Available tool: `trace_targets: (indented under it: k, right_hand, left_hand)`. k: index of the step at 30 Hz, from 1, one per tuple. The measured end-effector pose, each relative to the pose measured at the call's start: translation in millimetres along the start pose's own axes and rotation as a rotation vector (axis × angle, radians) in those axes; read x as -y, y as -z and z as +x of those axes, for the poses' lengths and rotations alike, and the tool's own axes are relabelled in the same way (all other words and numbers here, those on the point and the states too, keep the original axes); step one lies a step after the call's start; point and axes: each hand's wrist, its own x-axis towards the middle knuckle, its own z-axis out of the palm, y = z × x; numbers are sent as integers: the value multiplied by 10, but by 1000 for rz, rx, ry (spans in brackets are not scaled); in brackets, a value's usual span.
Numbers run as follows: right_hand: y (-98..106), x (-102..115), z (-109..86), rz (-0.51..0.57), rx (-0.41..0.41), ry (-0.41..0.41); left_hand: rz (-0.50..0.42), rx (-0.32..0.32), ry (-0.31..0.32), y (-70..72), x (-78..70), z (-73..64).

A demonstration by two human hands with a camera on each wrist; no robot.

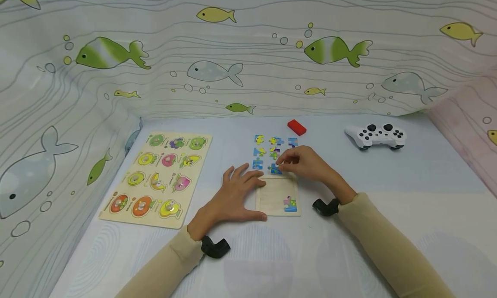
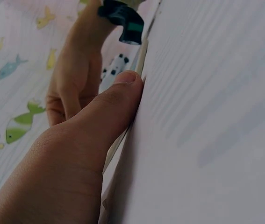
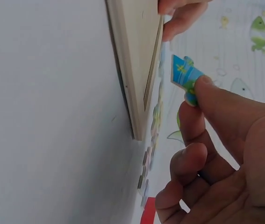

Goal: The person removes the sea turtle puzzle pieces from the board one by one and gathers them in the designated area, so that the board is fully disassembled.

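My right hand (image 1: pixel 304 162) pinches a blue puzzle piece (image 3: pixel 184 74) between thumb and index finger, raised off the table just beyond the tray. A shallow wooden puzzle tray (image 1: pixel 272 196) lies in front of me, with a purple, green and blue patch of puzzle (image 1: pixel 290 204) in its near right corner. My left hand (image 1: pixel 234 196) holds the tray at its left side, thumb (image 2: pixel 123 88) along the near edge and fingertips at the far edge. Several loose puzzle pieces (image 1: pixel 258 152) lie in rows beyond the tray, some partly hidden behind my right hand.
On the left lies a wooden fruit knob-puzzle board (image 1: pixel 165 151). Beyond the loose pieces is a red block (image 1: pixel 297 127), and a white game controller (image 1: pixel 375 136) sits at the back right. Fish-patterned cloth (image 1: pixel 272 43) rises behind the table.
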Motion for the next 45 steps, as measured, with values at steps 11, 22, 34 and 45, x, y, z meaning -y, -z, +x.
trace_targets:
  k: [11,22,34,45]
  right_hand:
    - [-46,-59,91,-21,11,-36]
    - [-73,-49,130,-88,-9,-37]
    - [-101,-17,180,-141,3,-82]
    - [-115,-3,211,-157,3,-83]
  left_hand:
    - [2,-17,-17,-3,-26,9]
    - [3,-21,-18,16,-36,6]
    - [10,-28,-19,-5,-10,0]
    - [16,-20,-11,0,-2,1]
